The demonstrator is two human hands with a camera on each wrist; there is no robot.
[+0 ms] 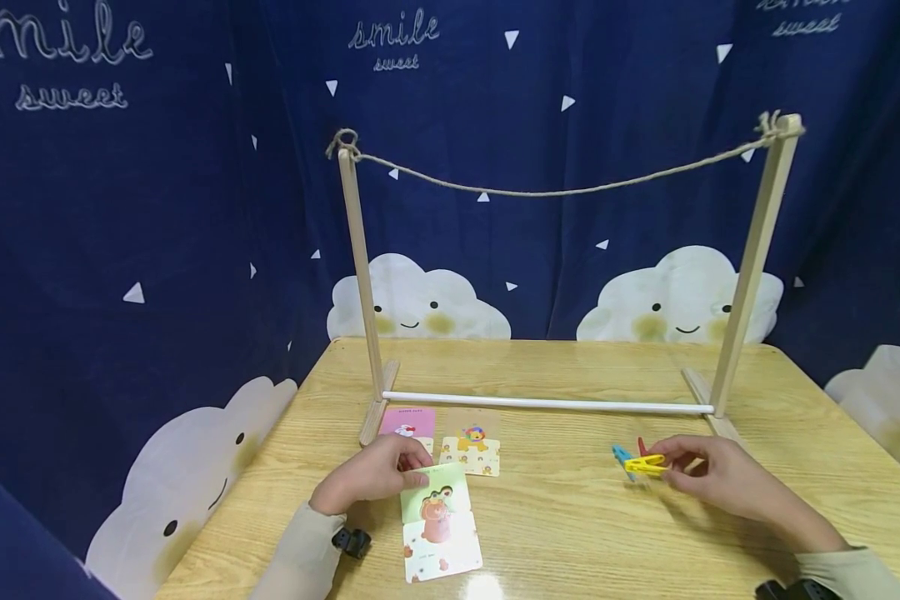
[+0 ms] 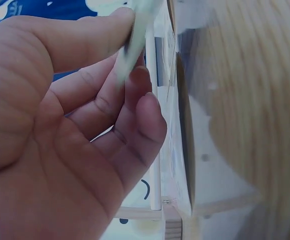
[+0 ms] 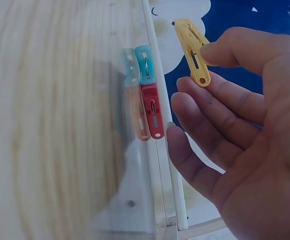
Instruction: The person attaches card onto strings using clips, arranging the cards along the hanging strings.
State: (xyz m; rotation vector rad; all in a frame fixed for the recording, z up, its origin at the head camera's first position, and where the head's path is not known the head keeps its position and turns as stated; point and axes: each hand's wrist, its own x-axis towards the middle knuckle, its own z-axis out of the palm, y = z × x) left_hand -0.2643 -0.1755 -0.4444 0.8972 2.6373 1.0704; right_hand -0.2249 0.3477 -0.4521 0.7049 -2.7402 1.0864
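My left hand [image 1: 378, 473] pinches the top edge of a green and white card [image 1: 441, 533] with a bear on it, raised off the table; in the left wrist view the card [image 2: 142, 35] appears edge-on between thumb and fingers. Between the thumb and fingers of my right hand [image 1: 712, 473] is a yellow clothespin [image 1: 645, 465], also plain in the right wrist view [image 3: 194, 52]. A blue clothespin [image 3: 145, 65] and a red clothespin [image 3: 153, 111] lie on the table beside that hand, partly behind the yellow one in the head view.
A wooden frame with two posts [image 1: 753, 258] carries a sagging twine line [image 1: 540, 194] and a low white rod [image 1: 547, 403]. Near its left foot lie a pink card [image 1: 408, 423] and a lion card [image 1: 471, 442]. Dark blue curtains [image 1: 450, 100] surround the wooden table [image 1: 570, 533].
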